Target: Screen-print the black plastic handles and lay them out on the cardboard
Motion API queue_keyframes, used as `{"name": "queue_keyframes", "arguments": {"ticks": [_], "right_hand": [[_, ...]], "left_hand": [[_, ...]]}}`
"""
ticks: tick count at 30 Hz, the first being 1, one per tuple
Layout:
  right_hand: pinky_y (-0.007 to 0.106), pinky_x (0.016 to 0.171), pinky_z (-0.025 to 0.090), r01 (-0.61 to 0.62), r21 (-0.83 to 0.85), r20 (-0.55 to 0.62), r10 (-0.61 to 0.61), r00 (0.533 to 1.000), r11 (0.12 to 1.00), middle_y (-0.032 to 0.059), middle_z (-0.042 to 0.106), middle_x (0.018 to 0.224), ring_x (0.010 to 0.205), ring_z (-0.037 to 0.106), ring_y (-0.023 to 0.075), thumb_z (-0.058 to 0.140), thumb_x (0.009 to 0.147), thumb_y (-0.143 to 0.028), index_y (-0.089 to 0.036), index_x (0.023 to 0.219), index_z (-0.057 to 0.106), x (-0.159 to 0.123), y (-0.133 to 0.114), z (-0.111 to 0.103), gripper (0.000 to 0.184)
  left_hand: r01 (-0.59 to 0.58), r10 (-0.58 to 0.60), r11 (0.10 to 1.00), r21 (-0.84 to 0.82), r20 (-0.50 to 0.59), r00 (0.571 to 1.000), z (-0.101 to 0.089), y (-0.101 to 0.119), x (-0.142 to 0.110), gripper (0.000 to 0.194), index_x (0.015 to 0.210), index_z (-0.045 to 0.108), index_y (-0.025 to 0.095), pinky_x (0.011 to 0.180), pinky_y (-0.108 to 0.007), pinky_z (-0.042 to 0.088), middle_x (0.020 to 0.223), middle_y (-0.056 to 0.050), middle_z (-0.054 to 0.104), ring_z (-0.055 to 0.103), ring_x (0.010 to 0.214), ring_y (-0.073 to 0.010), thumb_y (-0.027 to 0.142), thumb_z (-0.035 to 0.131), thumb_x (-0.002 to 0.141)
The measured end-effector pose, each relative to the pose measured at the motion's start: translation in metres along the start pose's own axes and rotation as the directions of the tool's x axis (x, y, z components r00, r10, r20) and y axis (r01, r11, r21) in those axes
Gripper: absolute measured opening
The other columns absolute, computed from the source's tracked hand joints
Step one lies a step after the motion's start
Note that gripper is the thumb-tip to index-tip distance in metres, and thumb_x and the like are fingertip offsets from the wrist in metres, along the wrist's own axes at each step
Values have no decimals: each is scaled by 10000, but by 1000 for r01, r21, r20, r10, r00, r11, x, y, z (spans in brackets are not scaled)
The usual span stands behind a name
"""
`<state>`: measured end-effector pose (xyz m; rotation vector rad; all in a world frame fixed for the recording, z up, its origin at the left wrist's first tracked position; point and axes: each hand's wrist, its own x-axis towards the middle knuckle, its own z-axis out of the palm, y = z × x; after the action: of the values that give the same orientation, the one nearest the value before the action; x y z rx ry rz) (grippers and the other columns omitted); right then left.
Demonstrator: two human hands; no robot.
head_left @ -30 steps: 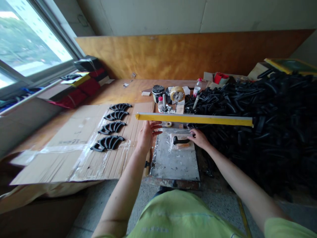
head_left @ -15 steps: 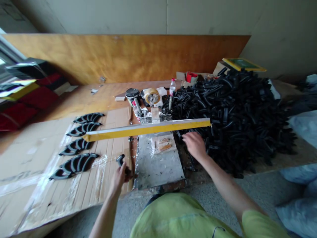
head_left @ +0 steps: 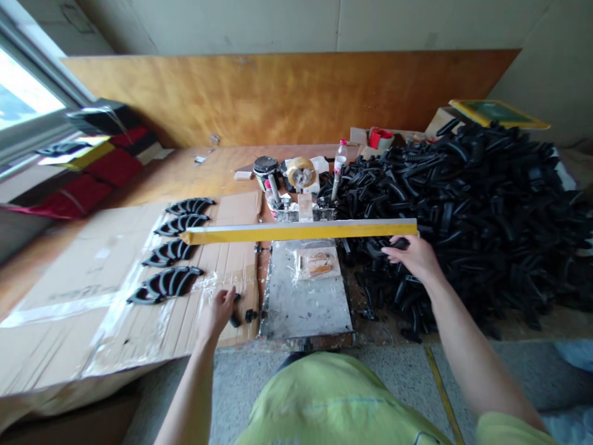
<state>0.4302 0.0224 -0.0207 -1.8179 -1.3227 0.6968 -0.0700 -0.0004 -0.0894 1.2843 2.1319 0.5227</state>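
Note:
My left hand point(head_left: 218, 312) is low over the cardboard, its fingers curled against a small black curved plastic part point(head_left: 235, 318); the hand hides some of it. My right hand point(head_left: 414, 254) reaches over the near left side of a big heap of black plastic parts point(head_left: 467, 204). Its thumb and forefinger are apart, with black showing between them. A yellow and white bar point(head_left: 301, 232) crosses above a grey metal plate point(head_left: 308, 309), its right end beside my right hand. Several fanned rows of black curved parts point(head_left: 169, 284) lie on the cardboard point(head_left: 106, 272) at left.
Behind the bar are a black-lidded tub point(head_left: 265, 165), a tape roll point(head_left: 301, 173) and a red-capped bottle point(head_left: 340, 154). A yellow-framed panel point(head_left: 500, 113) lies behind the heap. Red and black boxes point(head_left: 111, 148) are stacked at left. A wooden board point(head_left: 287, 99) stands at the back.
My right hand has moved right, farther over the heap. My left hand has lowered the black curved part towards the cardboard. The view has shifted.

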Motion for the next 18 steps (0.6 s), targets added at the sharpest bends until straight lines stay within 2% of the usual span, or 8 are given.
{"name": "queue_keyframes", "arguments": {"ticks": [1, 3, 5, 7, 9, 13, 15, 18], "right_hand": [[333, 560, 551, -27, 152, 75, 16, 997, 988, 3, 631, 657, 585, 656, 205, 764, 629, -512, -198, 906, 595, 1, -7, 30, 452], [322, 548, 552, -35, 275, 179, -15, 984, 961, -24, 607, 624, 587, 645, 192, 765, 607, -547, -201, 860, 585, 2, -17, 92, 465], [318, 574, 547, 32, 220, 213, -80, 974, 975, -26, 616, 640, 613, 633, 182, 726, 663, -551, -211, 832, 604, 0, -21, 143, 399], [317, 671, 540, 164, 78, 229, -178, 957, 983, -5, 651, 717, 709, 643, 183, 669, 759, -509, -218, 812, 644, -5, -21, 175, 297], [307, 762, 517, 290, -100, 239, -260, 936, 952, 25, 671, 834, 831, 644, 188, 621, 831, -458, -226, 821, 688, -10, -19, 187, 242], [358, 824, 499, 401, -415, 206, -345, 916, 817, 119, 595, 1218, 1029, 599, 255, 623, 843, -483, -268, 1132, 677, -23, -17, 185, 364], [443, 892, 472, 455, -484, 226, -395, 890, 748, 137, 497, 1386, 1138, 544, 315, 628, 835, -506, -299, 1258, 606, -29, -16, 186, 471], [561, 1006, 372, 541, -488, 325, -433, 841, 685, 122, 439, 1465, 1296, 409, 377, 605, 855, -490, -297, 1322, 555, -37, -12, 194, 508]], "left_hand": [[-49, 50, 986, -157, 3, 999, -1, 23, -1, 447, 797, 605, 190, 545, -294, 448, 586, -30, 607, 581, 541, -196, 619, 483, 782], [-168, 164, 886, -431, -47, 985, -4, 71, -2, 447, 898, 605, 188, 525, -243, 437, 594, 7, 586, 544, 521, -141, 611, 499, 797], [-278, 256, 725, -630, -128, 958, -8, 113, -4, 428, 937, 590, 192, 510, -215, 430, 600, 25, 575, 517, 502, -110, 595, 501, 823], [-344, 282, 569, -747, -217, 935, -14, 144, -7, 397, 905, 584, 188, 484, -198, 413, 589, 29, 567, 488, 474, -92, 571, 501, 839], [-379, 280, 468, -798, -273, 920, -19, 162, -9, 378, 901, 593, 179, 468, -188, 400, 578, 28, 560, 480, 466, -85, 545, 515, 842], [-410, 304, 414, -813, -300, 904, -25, 176, -14, 440, 976, 626, 155, 461, -184, 395, 548, 30, 532, 474, 461, -83, 558, 498, 856], [-402, 310, 416, -816, -288, 906, -24, 176, -16, 448, 994, 638, 144, 451, -184, 389, 536, 29, 523, 470, 456, -85, 546, 489, 863], [-374, 322, 426, -824, -248, 914, -19, 172, -16, 410, 1065, 636, 151, 445, -186, 390, 547, 24, 550, 492, 468, -94, 480, 503, 859]]}}
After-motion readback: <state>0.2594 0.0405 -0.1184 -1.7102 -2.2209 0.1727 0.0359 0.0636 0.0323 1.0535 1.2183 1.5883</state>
